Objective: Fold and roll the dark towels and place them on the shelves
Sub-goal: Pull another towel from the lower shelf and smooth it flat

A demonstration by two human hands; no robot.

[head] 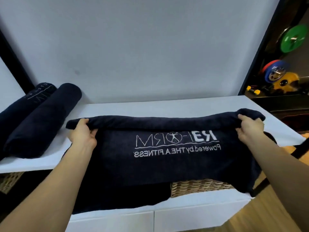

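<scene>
Leftmost, under the white shelf [184, 106], the corner of a wicker basket [10, 180] shows; what it holds cannot be told. On the shelf's left end lie two finished rolls, touching side by side: a lettered rolled towel [25, 101] further left and a plain rolled towel [43, 121] beside it.

Toward the shelf's middle, the left hand [83, 133] grips the left end of a partly rolled edge, fingers curled over the roll and thumb tucked beneath. That edge belongs to the dark towel [167, 168], which is spread across the shelf top with white logo lettering facing up. Its far edge is turned over into a thick roll, and its near part hangs over the shelf's front.

Under the shelf, a second wicker basket [200, 186] peeks out below the hanging cloth, its contents hidden.

At the shelf's right end, the right hand [249, 129] clasps the roll's other end in the same curled grip. Beyond the shelf's right side sit coloured weight plates [292, 39].
</scene>
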